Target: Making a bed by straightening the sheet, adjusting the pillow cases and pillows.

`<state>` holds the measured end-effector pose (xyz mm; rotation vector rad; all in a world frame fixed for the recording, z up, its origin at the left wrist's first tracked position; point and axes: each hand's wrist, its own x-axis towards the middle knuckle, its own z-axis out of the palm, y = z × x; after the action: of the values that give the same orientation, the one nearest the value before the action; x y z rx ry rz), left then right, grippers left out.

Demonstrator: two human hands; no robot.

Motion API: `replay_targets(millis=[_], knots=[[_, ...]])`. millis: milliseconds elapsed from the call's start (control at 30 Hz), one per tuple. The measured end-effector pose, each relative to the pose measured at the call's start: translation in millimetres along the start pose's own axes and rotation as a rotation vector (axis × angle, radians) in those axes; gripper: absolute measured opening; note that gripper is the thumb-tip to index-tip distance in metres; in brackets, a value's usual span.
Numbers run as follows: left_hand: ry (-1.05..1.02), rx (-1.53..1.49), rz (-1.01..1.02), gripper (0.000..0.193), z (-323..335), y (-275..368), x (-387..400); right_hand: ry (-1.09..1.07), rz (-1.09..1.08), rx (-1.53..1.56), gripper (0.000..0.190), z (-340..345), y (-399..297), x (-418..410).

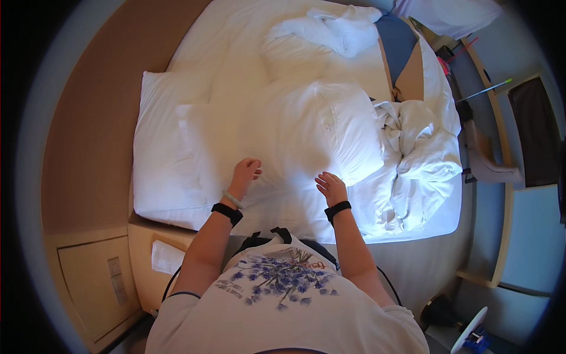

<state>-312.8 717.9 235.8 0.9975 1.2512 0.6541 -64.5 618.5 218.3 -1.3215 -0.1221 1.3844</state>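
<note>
A plump white pillow (283, 128) lies on the bed in front of me, its seamed end towards the right. My left hand (247, 171), fingers loosely curled, hovers by the pillow's near left side. Close to its near right edge is my right hand (332, 187), with the fingers slightly apart. Neither hand holds anything, and contact with the pillow cannot be made out. More white pillows (166, 141) rest against the brown headboard on the left. Both wrists carry black bands.
A crumpled white duvet (415, 141) is heaped on the bed's right side. Further white bedding (340, 31) and a blue-and-tan bed runner (395, 40) lie at the far side. A bedside cabinet (146, 256) with a folded white cloth (166, 257) stands left; an upholstered chair (484, 155) stands right.
</note>
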Motion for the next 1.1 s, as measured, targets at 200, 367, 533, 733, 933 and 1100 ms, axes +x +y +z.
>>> replay_targets(millis=[200, 367, 533, 733, 933, 1100], knots=[[-0.127, 0.357, 0.418, 0.019, 90.0, 30.4, 67.1, 0.101, 0.014, 0.132, 0.030, -27.7, 3.0, 15.7], [-0.359, -0.094, 0.183, 0.025, 155.6, 77.8, 120.1, 0.128, 0.126, 0.231, 0.030, -51.5, 23.9, 21.2], [-0.400, -0.498, -0.180, 0.023, 177.1, 76.9, 171.5, 0.091, 0.240, 0.212, 0.033, -51.7, 40.8, 27.7], [-0.800, -0.666, -0.056, 0.028, 202.3, 86.2, 147.2, 0.162, 0.105, 0.039, 0.041, -35.9, 30.6, 39.6], [-0.769, 0.231, 0.666, 0.034, 159.4, 160.7, 38.4, 0.029, -0.178, -0.020, 0.031, -8.2, -8.8, 42.2], [-0.649, -0.012, 0.731, 0.042, 126.3, 200.3, -35.2, -0.044, -0.509, -0.124, 0.030, 44.5, -82.0, -4.8]])
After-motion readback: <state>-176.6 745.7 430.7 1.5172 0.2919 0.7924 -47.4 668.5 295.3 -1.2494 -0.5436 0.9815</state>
